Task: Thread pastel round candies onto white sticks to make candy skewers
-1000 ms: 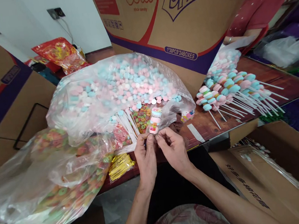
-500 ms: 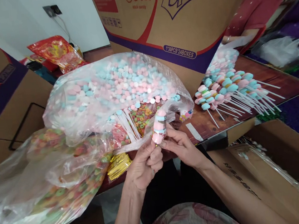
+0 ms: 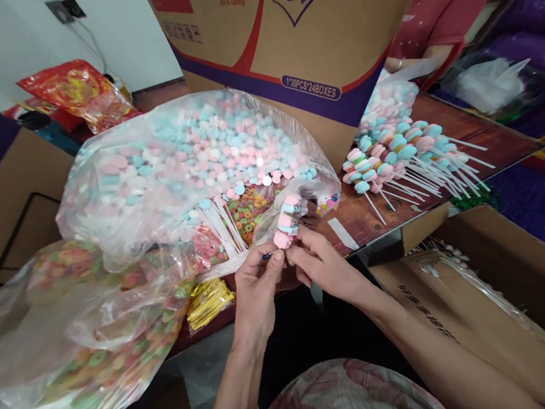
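Observation:
A wrapped candy stick (image 3: pixel 288 219) with stacked pink and pale blue pieces in clear printed film stands nearly upright between my hands. My left hand (image 3: pixel 258 285) is closed, its thumb and fingers pinching at the candy's lower end. From the other side, my right hand (image 3: pixel 319 261) pinches the same lower end. The fingers hide the stick and the gathered film. Just left of my left hand lies a bundle of gold twist ties (image 3: pixel 209 302). Behind the hands, white sticks (image 3: pixel 223 226) lean by ring-shaped gummies (image 3: pixel 251 213).
A large clear bag of pink, blue and white candies (image 3: pixel 187 148) and a bag of gummy rings (image 3: pixel 96 343) fill the left. Finished candy sticks (image 3: pixel 405 156) lie piled at right. A big carton (image 3: pixel 257 68) stands behind; an open box (image 3: pixel 461 301) sits lower right. A person's sleeve (image 3: pixel 452 16) shows beyond.
My left hand's fingers have shifted from curling round the stick to pinching at the candy's base. The right hand stays at the base. The view has shifted slightly.

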{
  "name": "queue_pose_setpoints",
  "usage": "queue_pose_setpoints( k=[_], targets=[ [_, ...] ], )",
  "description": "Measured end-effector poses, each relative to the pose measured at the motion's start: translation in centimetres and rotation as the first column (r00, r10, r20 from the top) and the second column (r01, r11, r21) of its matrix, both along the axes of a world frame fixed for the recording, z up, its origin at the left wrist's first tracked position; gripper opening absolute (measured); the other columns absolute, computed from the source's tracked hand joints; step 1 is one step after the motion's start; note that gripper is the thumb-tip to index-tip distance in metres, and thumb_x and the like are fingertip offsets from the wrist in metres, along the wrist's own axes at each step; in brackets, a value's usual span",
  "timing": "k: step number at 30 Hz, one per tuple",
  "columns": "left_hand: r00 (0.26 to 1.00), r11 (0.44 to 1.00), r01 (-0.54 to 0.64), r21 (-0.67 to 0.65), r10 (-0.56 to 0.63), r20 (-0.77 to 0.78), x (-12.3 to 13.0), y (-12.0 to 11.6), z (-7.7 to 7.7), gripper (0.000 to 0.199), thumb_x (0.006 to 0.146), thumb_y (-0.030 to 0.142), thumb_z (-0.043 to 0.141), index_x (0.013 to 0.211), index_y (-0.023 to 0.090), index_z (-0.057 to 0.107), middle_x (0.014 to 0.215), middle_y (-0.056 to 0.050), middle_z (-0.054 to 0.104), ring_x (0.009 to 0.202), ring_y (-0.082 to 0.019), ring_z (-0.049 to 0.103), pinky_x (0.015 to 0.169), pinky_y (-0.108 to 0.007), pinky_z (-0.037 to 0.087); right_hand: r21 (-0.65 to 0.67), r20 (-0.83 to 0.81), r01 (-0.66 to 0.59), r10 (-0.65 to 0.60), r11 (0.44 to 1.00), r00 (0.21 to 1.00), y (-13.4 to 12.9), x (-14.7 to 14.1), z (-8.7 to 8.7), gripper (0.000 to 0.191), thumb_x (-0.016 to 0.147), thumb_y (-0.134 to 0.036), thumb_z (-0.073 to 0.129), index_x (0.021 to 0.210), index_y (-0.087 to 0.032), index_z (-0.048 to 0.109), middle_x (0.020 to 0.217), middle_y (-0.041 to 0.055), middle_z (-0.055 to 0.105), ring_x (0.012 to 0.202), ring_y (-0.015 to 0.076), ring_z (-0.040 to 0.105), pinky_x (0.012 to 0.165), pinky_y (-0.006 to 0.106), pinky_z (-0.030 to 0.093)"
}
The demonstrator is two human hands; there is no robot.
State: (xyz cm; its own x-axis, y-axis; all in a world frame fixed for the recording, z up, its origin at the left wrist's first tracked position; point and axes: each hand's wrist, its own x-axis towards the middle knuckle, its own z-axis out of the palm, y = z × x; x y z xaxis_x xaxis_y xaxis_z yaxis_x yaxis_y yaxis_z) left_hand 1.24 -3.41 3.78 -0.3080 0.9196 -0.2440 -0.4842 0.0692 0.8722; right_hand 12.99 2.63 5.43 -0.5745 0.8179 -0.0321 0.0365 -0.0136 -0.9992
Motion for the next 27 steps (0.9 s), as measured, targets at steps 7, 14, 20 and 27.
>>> queue_pose_setpoints(
  k=[7, 14, 20, 27],
  targets=[
    [0.850, 0.987, 0.109, -0.115, -0.033, 0.525, 0.1, 1.4, 1.0, 0.023, 0.067, 0.013, 0.084, 0.077, 0.012, 0.063, 0.063, 0.005, 0.050, 0.047, 0.000, 0.035, 0.042, -0.011, 0.030, 0.111, -0.062, 0.117, -0.111, 0.987, 0.992, -0.5, 1.2, -1.2, 0.019, 0.096, -0.034, 0.050, 0.083, -0.020, 0.053, 0.065, -0.0036, 0.052, 0.053, 0.0095, 0.045, 0.048, 0.021, 0.040],
    [0.831, 0.978, 0.124, -0.170, -0.009, 0.556, 1.2, 1.8, 1.7, 0.031, 0.062, 0.013, 0.087, 0.082, 0.012, 0.063, 0.070, 0.006, 0.052, 0.049, 0.000, 0.040, 0.037, -0.008, 0.029, 0.873, -0.006, 0.174, -0.347, 0.455, 0.938, -0.4, 2.9, -2.7, 0.024, 0.093, -0.012, 0.053, 0.108, -0.023, 0.068, 0.102, 0.0090, 0.069, 0.091, 0.0200, 0.063, 0.079, 0.034, 0.050],
    [0.871, 0.986, 0.143, -0.089, -0.083, 0.485, 2.9, 1.1, 1.4, 0.026, 0.067, 0.021, 0.086, 0.082, 0.016, 0.064, 0.068, 0.005, 0.055, 0.053, -0.002, 0.046, 0.044, -0.011, 0.034, 0.919, 0.014, 0.144, -0.394, 0.368, 0.919, -0.2, 3.3, -1.7, 0.018, 0.093, -0.012, 0.050, 0.092, -0.020, 0.066, 0.089, 0.0093, 0.068, 0.081, 0.0197, 0.060, 0.073, 0.033, 0.047],
    [0.936, 0.972, 0.228, 0.055, -0.235, 0.264, 4.2, 1.6, 2.1, 0.046, 0.077, 0.064, 0.067, 0.083, 0.018, 0.069, 0.087, -0.006, 0.066, 0.086, -0.019, 0.061, 0.076, -0.030, 0.051, 0.550, -0.030, 0.331, -0.378, 0.767, 0.925, -1.8, 4.6, -0.3, 0.015, 0.095, -0.020, 0.049, 0.083, -0.020, 0.058, 0.076, 0.0018, 0.057, 0.069, 0.0154, 0.055, 0.065, 0.029, 0.045]
  ],
)
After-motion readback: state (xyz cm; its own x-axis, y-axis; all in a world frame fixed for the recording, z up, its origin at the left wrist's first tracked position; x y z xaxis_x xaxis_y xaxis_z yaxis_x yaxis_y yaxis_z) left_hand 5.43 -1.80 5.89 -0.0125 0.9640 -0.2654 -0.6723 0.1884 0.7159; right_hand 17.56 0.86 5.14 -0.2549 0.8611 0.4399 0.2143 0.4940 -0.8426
